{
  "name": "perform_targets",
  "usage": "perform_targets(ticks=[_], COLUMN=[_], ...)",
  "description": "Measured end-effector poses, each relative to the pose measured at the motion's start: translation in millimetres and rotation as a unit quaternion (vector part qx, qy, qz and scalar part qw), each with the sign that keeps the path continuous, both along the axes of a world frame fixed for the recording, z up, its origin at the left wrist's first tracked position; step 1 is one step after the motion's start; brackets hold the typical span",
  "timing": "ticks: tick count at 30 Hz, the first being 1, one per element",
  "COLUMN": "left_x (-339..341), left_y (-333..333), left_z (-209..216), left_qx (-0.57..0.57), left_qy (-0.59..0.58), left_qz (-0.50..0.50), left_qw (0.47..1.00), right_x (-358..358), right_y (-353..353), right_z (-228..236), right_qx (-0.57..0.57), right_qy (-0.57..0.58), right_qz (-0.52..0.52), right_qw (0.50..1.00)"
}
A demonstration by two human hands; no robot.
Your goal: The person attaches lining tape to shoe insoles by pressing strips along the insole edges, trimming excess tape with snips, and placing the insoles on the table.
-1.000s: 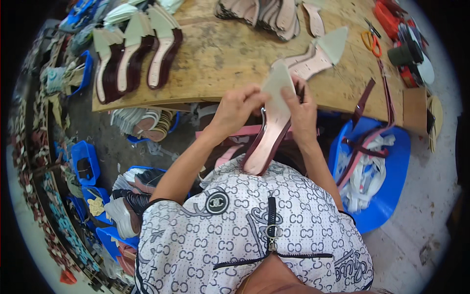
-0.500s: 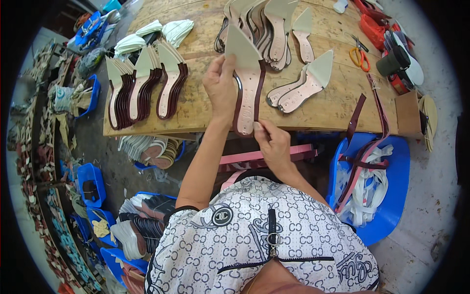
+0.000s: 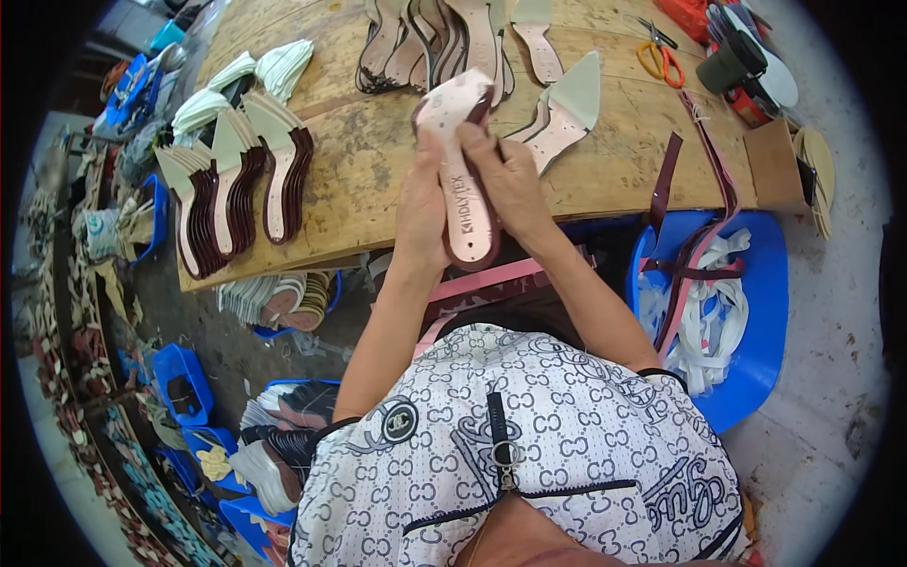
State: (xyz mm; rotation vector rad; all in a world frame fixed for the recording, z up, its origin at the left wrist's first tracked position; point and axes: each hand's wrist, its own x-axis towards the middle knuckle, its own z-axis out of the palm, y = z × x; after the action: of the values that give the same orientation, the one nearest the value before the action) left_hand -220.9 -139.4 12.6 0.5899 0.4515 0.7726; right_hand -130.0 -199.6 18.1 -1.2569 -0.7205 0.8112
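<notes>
A pale pink shoe insole (image 3: 460,194) with a dark maroon edge band is held up at the front of the table, its rounded heel end pointing towards me. Its far end looks foreshortened and slightly blurred. My left hand (image 3: 420,208) is closed along its left side. On the right side, my right hand (image 3: 513,187) grips it nearer the far end, thumb over the surface. Just beyond, two overlapping insoles (image 3: 563,118) lie on the table. Three stacks of maroon-edged insoles, one of them this stack (image 3: 281,180), stand at the table's left.
More insoles (image 3: 430,47) are heaped at the far side of the wooden table (image 3: 350,142). Orange-handled scissors (image 3: 661,61) lie far right. A blue bin (image 3: 746,350) at right holds white strips, with maroon and pink strips (image 3: 694,246) draped into it. White cloth bundles (image 3: 283,68) sit back left.
The insole has been tilted so its heel end faces me. My right hand has gone from the heel end up towards the far end; my left has slid down the side.
</notes>
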Motion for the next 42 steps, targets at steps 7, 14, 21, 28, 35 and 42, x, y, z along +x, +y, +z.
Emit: perform_targets(ticks=[7, 14, 21, 28, 35, 42], left_x=[-17, -85, -137, -129, -133, -151], left_y=[19, 118, 165, 159, 157, 167], left_z=[7, 33, -5, 10, -13, -5], left_qx=[0.072, 0.533, 0.577, 0.462, 0.502, 0.360], left_qy=[0.009, 0.497, 0.721, 0.792, 0.751, 0.795], left_qz=[0.016, 0.172, 0.109, 0.046, 0.160, 0.096], left_qw=[0.997, 0.663, 0.367, 0.395, 0.398, 0.479], right_x=[-30, 6, -34, -11, -20, -10], right_y=[-52, -80, -71, -83, -80, -70], right_z=[-3, 105, 118, 108, 110, 103], right_qx=[-0.077, 0.395, 0.559, 0.520, 0.500, 0.509], right_qy=[0.101, 0.181, 0.294, 0.228, 0.241, 0.239], right_qz=[0.094, 0.316, 0.404, 0.387, 0.406, 0.349], right_qw=[0.988, 0.843, 0.662, 0.727, 0.726, 0.750])
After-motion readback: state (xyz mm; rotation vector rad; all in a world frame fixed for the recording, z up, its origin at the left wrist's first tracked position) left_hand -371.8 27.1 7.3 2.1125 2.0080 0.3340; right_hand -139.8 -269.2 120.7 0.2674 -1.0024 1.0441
